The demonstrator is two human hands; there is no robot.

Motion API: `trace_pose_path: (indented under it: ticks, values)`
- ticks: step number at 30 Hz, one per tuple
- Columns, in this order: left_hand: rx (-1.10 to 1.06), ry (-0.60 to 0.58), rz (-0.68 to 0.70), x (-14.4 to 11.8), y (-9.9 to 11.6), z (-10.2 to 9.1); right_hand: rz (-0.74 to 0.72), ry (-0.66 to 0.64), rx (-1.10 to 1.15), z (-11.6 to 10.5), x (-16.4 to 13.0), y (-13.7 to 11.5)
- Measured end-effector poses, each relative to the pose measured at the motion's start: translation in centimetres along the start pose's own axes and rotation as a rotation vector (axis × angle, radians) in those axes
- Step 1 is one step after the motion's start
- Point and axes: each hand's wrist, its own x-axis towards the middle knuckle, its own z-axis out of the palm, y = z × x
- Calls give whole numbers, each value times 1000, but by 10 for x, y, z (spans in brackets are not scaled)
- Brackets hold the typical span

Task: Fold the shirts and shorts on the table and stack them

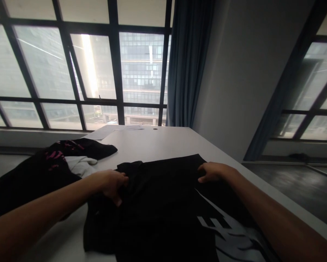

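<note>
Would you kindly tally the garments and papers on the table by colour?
Black garments: 2, the black shirt with white print under the left hand and right hand, and the black garment with pink print.
White garments: 1, the white garment.
White papers: count unclear.
Total garments: 3

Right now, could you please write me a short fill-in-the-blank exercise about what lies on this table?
1. Both hands, left hand and right hand, rest on a ____ cloth garment with white print.
2. The crumpled dark garment with ____ lettering lies by the left hand.
3. Behind the white table, a blue ____ hangs beside the window.

Missing words: black; pink; curtain
</note>
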Motion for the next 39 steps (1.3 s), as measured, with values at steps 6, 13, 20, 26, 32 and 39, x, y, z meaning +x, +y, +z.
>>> trace_pose_path:
  ticks: [6,13,20,26,32,39]
  values:
    - [-106,0,-97,43,-20,-26,-119,43,74,17,26,-4]
    - [103,465,-435,85,-40,-22,-20,92,49,25,45,13]
    - [-59,207,-245,51,0,16,-103,41,52,38,47,19]
    - [95,376,-312,80,-26,-8,121,363,-131,24,64,-19]
    - [20,499,-151,55,-5,-9,-73,349,-25,33,33,-52]
    - [-103,429,-284,13,-28,39,-1,256,22,55,26,-33]
